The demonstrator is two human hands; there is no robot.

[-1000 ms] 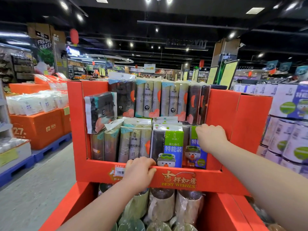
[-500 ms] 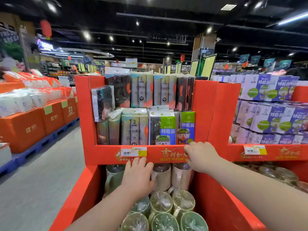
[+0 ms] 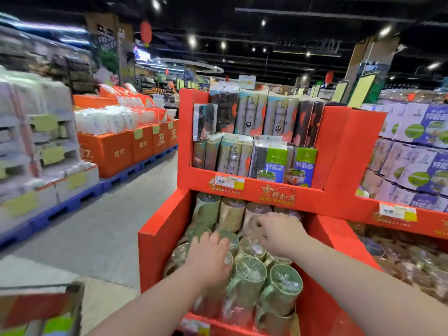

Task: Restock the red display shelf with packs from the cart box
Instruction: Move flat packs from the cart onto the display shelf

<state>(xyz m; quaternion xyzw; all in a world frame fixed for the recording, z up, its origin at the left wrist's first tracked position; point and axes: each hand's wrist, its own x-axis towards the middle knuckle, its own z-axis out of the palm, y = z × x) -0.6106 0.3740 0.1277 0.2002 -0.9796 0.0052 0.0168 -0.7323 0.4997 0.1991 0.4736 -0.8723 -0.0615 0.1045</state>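
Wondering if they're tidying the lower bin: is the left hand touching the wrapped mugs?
Touching. The head view shows the left hand lying palm-down on the tops of the wrapped mugs, with no gap visible.

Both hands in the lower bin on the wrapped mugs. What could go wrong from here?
1. The film-wrapped green mugs lie piled loosely, some tilted; the left hand and right hand working among them may shift or knock them together.
2. The black flat pack at the upper shelf's left end sticks out past its neighbours; a jolt to the red cardboard display stand might drop it.
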